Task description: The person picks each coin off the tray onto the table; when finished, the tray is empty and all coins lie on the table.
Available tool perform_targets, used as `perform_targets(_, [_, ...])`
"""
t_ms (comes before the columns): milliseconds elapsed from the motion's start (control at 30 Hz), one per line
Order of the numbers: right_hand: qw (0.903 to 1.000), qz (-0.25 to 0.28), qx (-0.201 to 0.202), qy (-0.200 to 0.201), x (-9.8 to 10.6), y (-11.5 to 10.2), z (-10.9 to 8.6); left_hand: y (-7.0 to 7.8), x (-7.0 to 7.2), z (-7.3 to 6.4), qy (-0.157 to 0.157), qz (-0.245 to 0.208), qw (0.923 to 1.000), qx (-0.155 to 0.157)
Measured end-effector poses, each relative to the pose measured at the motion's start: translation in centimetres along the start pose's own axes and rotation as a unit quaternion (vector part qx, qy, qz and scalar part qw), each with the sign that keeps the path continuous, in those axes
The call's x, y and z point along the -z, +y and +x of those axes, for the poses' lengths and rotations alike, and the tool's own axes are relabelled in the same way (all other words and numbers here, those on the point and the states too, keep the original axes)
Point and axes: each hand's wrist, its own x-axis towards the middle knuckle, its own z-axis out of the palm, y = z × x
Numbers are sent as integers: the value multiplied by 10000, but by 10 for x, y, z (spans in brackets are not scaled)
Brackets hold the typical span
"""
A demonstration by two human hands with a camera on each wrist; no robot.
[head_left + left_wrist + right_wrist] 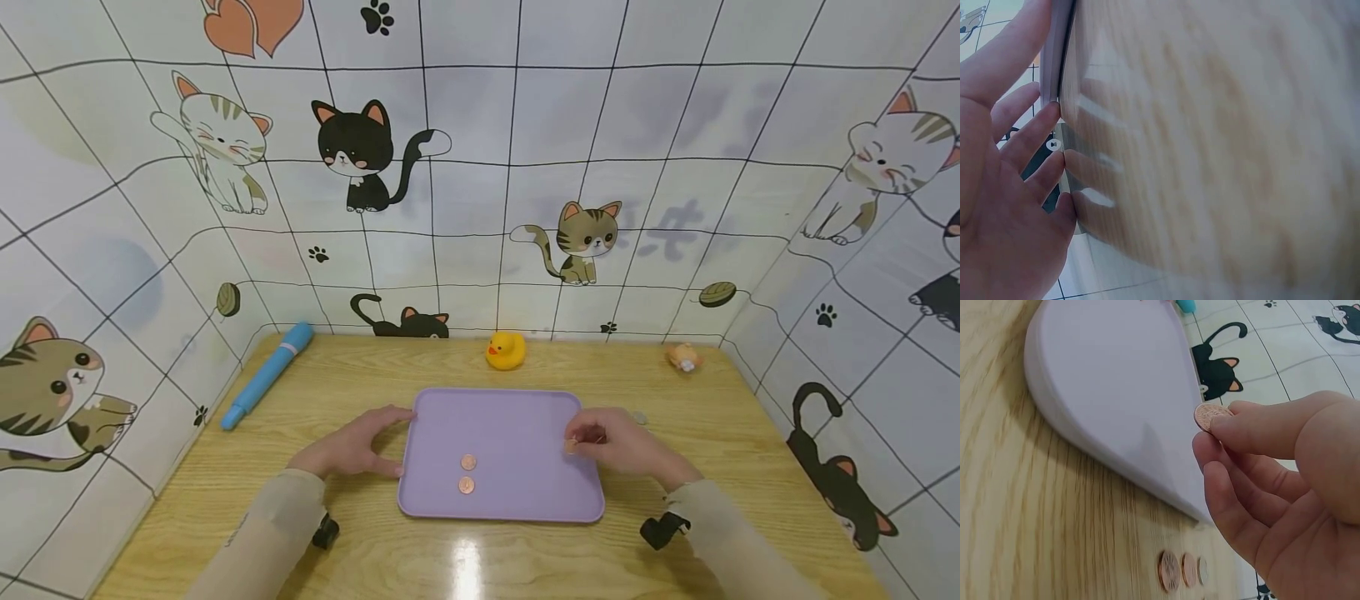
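A purple tray (517, 500) lies on the wooden table. Two copper coins (467, 484) rest on it, left of its middle. My right hand (626, 443) is over the tray's right edge and pinches another copper coin (1210, 416) between thumb and fingertips. On the table beside the tray, the right wrist view shows several coins in a row, among them a copper coin (1169, 570) and a silvery coin (1203, 571). With fingers spread, my left hand (352, 443) touches the tray's left side; its little-finger side lies near the tabletop in the left wrist view.
Behind the tray sits a yellow rubber duck (506, 351). A blue tube-shaped object (267, 377) lies at the far left, and a small orange-brown toy (684, 357) stands at the back right. Cat-printed cloth walls (465, 250) enclose the table's back and sides.
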Motion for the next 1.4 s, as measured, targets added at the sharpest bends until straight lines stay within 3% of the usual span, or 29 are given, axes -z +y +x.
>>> perform_targets(467, [9980,-255,-193,542,24,27,-32,1,2,-1,22,48,10000,-8])
perform_targets(700, [9937,-628,-543,758,31,36,-44,2,3,0,10,62,10000,40])
perform_targets(967, [9896,-897,-811,785,32,44,-52,2,2,0,43,55,10000,-30])
perform_targets(1400, [9812,-1401,-993,882,25,53,-57,4,1,0,-14,-11,9998,193])
